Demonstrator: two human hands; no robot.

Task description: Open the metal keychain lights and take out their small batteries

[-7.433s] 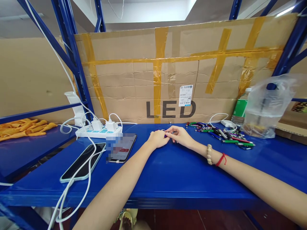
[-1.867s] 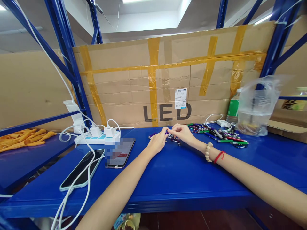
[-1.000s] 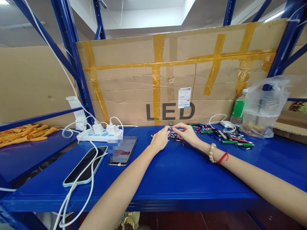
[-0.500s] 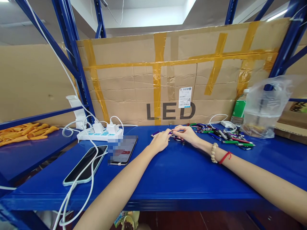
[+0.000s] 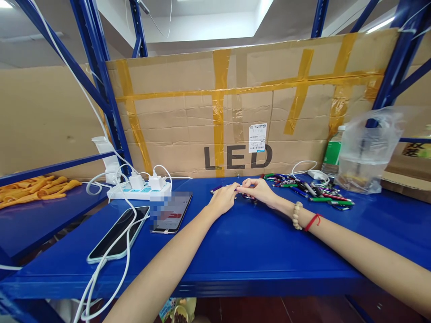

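Note:
My left hand [image 5: 222, 198] rests on the blue shelf with its fingers curled around a thin purple stick-shaped piece. One end of that purple piece [image 5: 216, 189] pokes out to the left of the knuckles. My right hand [image 5: 258, 190] meets it fingertip to fingertip, thumb and forefinger pinched; whatever lies in the pinch is too small to make out. Below the right fingers, small dark metallic parts [image 5: 253, 200] lie partly hidden. To the right spreads a pile of slim coloured stick-shaped pieces [image 5: 311, 190], green, red, black and purple, with metal ends.
A phone [image 5: 119, 235] and a second phone [image 5: 177, 213] lie at left, with white cables across. Behind them sits a power strip [image 5: 134, 193]. At back right stand a bottle [image 5: 332, 154] and a plastic bag [image 5: 367, 157]. A taped cardboard sheet [image 5: 188, 121] closes the back.
The right fingers have closed in more tightly against the left fingertips. The view has shifted slightly; the pile and phones lie as before.

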